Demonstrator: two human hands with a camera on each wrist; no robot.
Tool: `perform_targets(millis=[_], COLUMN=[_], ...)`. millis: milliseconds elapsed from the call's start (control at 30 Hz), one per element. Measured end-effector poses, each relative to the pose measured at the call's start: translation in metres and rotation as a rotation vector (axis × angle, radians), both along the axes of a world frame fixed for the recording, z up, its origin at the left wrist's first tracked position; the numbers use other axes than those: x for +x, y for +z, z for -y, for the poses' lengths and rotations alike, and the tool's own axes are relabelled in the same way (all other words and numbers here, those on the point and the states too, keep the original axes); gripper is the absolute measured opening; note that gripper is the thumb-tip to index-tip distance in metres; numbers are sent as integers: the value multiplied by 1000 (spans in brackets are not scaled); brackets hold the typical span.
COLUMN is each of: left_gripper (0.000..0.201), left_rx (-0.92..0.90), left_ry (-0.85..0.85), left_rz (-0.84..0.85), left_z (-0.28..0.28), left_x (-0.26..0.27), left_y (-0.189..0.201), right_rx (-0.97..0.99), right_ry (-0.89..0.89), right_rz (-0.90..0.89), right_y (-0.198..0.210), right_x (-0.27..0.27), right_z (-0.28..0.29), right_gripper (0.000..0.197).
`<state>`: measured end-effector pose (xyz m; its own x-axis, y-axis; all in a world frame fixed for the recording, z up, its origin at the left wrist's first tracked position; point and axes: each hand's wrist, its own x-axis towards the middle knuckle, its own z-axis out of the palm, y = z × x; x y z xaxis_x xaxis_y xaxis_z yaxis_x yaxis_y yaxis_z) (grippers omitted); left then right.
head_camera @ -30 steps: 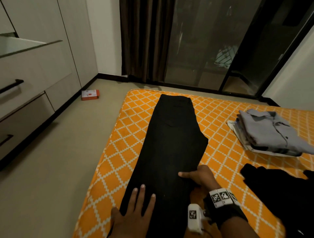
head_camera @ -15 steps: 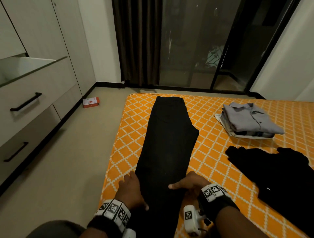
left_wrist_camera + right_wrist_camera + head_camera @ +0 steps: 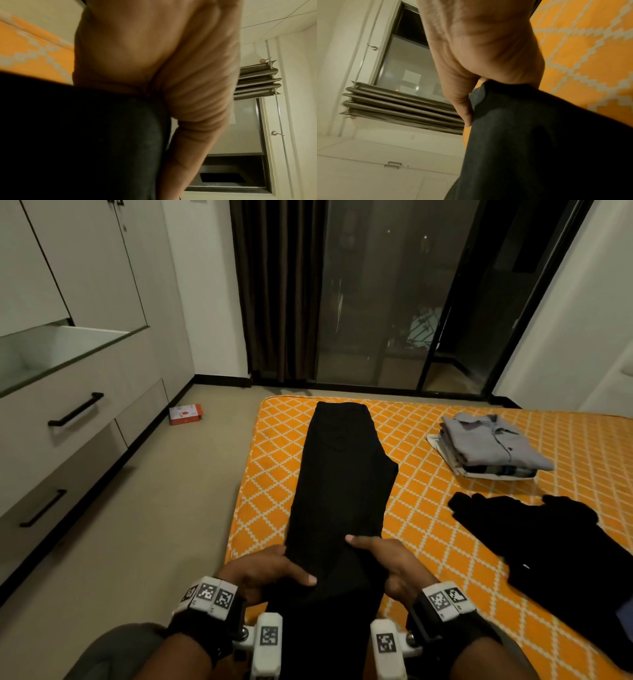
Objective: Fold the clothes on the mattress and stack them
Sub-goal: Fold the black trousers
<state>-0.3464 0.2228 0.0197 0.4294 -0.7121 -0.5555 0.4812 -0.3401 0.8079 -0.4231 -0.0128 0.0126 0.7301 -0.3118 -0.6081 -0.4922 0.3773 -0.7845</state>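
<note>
Black trousers point(image 3: 339, 481) lie lengthwise on the orange patterned mattress point(image 3: 445, 542), legs folded together, waist at the far end. My left hand point(image 3: 270, 568) grips the near left edge of the trousers point(image 3: 85, 135), thumb on top of the cloth. On the near right edge my right hand point(image 3: 380, 556) holds the trousers point(image 3: 539, 135), thumb lying over the fabric and fingers under it. A stack of folded clothes point(image 3: 493, 446) with a grey shirt on top sits at the far right. A crumpled black garment point(image 3: 555, 553) lies to the right of the trousers.
The mattress lies on the floor point(image 3: 137, 542). A cabinet with drawers point(image 3: 68, 422), its top drawer pulled open, lines the left wall. A small orange box point(image 3: 185, 414) sits on the floor near it. Dark curtain and glass doors point(image 3: 376, 302) stand beyond.
My left hand went from lying flat on the trousers to gripping their left edge. My right hand closed on the right edge. The view pulled back and tilted up.
</note>
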Motion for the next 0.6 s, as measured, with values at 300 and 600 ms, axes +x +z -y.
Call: perform_targets(millis=[300, 600], left_gripper=[60, 58], left_rx=[-56, -171], left_ry=[79, 33], left_rz=[-76, 23], left_z=[-7, -20], left_x=[-26, -65], left_y=[18, 52], right_rx=[-116, 135], right_ry=[165, 289], right_rz=[-47, 325], right_y=[29, 64], right_x=[-38, -76], right_z=[-10, -9], right_gripper=[38, 52])
